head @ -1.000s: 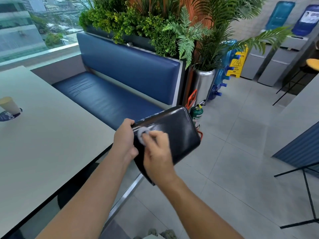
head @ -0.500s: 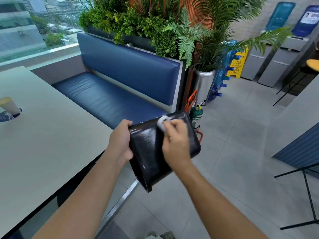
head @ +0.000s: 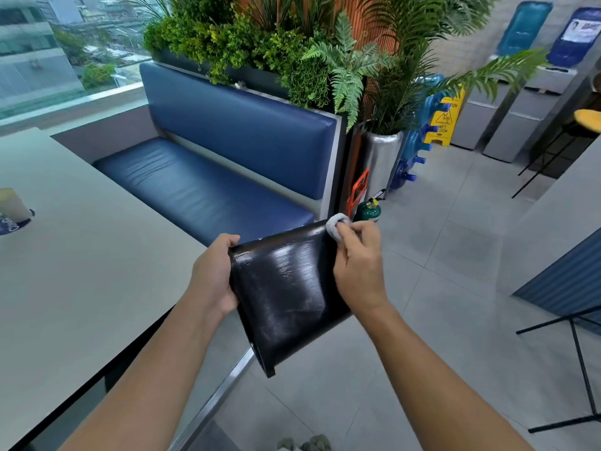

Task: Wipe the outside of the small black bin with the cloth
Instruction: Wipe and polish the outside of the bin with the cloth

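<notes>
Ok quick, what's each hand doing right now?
Left hand: grips the black bin by its edge.
Right hand: pinches the cloth against the bin's corner.

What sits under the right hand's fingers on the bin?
A balled grey cloth, pinched by the right hand against the black bin's far corner. The fingers hide part of the cloth and the surface beneath.

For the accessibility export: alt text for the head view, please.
A person's left hand grips one edge of a small glossy black bin held above the floor, while the right hand presses a balled grey cloth against its far corner. A pale table and blue padded bench stand to the left.
</notes>
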A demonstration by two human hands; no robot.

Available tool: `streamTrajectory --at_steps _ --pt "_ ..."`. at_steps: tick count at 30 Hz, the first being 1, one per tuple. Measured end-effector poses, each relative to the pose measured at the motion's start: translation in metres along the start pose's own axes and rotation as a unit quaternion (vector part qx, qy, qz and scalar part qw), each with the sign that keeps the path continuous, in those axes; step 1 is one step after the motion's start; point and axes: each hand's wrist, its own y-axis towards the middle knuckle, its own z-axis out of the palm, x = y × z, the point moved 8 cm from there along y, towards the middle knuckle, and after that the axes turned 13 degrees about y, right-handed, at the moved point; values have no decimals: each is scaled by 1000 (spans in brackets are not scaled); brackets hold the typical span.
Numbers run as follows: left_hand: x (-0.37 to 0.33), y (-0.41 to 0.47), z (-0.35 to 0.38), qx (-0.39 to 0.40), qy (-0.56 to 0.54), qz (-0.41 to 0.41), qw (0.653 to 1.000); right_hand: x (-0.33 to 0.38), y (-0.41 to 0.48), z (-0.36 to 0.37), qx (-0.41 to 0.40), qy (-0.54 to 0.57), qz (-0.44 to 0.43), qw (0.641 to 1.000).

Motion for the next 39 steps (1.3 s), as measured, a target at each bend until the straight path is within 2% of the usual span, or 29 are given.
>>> streamTrajectory --at_steps 6,9,14,17,21,23,26,30,32,37,39 --pt "2 3 21 8 27 -13 1000 81 -45 59 87 87 -83 989" --pt "-3 7 16 18 8 -13 1000 69 -25 45 69 71 -98 990" --pt "-26 15 -8 -8 -11 17 1000 14 13 -2 9 7 -22 1000" --pt "-25 15 -4 -17 -1 13 1000 21 2 9 -10 23 -20 999" --pt "-15 12 16 -5 9 -3 1000 70 -39 56 55 73 -80 993" --pt "-15 13 15 5 10 2 1000 71 -42 58 74 79 -93 990" --pt "-21 14 2 11 14 10 1000 42 -17 32 39 58 -68 995" --pt "-32 11 -7 9 25 34 999 -9 14 -10 -38 23 30 999" --pt "-35 9 -5 12 36 43 998 -7 13 -8 -48 20 37 998" --pt "-31 6 20 25 88 49 995 70 -24 50 41 76 -60 994" --pt "-30 6 25 29 104 57 993 87 -33 62 70 64 -78 992"
